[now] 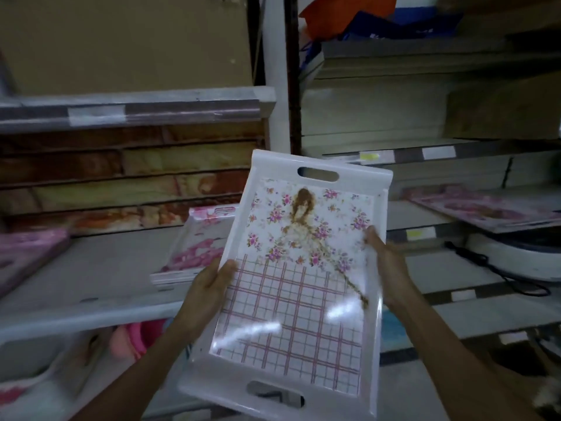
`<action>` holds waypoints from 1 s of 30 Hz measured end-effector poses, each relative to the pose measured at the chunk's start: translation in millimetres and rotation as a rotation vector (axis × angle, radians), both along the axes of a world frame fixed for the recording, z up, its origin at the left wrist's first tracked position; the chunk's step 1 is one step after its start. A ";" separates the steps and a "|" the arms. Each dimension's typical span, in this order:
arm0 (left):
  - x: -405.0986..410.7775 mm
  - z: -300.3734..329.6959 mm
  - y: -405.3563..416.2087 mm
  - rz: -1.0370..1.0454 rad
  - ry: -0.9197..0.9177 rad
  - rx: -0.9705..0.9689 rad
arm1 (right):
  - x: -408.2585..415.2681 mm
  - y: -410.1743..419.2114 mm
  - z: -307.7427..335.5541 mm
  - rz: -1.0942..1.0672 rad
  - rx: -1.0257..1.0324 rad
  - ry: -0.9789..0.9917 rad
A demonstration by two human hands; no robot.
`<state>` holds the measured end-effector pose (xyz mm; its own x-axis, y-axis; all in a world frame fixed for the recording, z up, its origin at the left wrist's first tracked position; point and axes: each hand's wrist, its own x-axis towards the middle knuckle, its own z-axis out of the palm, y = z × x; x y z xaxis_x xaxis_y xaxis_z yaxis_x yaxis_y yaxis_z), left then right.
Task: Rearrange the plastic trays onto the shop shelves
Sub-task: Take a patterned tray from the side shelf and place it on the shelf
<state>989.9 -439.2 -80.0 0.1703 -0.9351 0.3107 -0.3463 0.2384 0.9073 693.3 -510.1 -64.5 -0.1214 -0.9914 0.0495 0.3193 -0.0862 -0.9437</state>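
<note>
White glossy plastic tray, floral-and-check print: we held its long sides, left hand and right hand gripping. Judged stiff, light, slippery; cut-out handles better.

One white floral tray, two hands, several pink trays on shelves.

Single head-worn wide-angle view, facing forward and down, close over a held tray, shop shelves beyond.
</note>
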 end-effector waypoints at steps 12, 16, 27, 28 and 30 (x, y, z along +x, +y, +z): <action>112.2 3.1 -0.4 0.212 0.019 0.024 | 133.3 -57.8 19.5 0.240 -0.050 0.036; 139.3 10.4 -27.8 0.251 0.031 0.021 | 160.7 -77.7 22.1 0.265 -0.078 0.041; 194.2 37.2 -138.8 0.301 0.133 0.002 | 207.2 -123.9 -1.0 0.138 -0.171 0.416; 197.9 36.5 -148.6 0.304 0.120 0.018 | 208.9 -128.8 -1.7 0.125 -0.182 0.448; 203.6 32.7 -165.4 0.287 0.080 0.062 | 212.8 -138.9 -3.1 0.104 -0.189 0.498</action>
<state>1193.5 -604.5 -47.3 0.4523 -0.8617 0.2298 -0.3184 0.0846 0.9442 906.1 -648.9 -67.5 0.0608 -0.9651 0.2547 -0.1471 -0.2611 -0.9541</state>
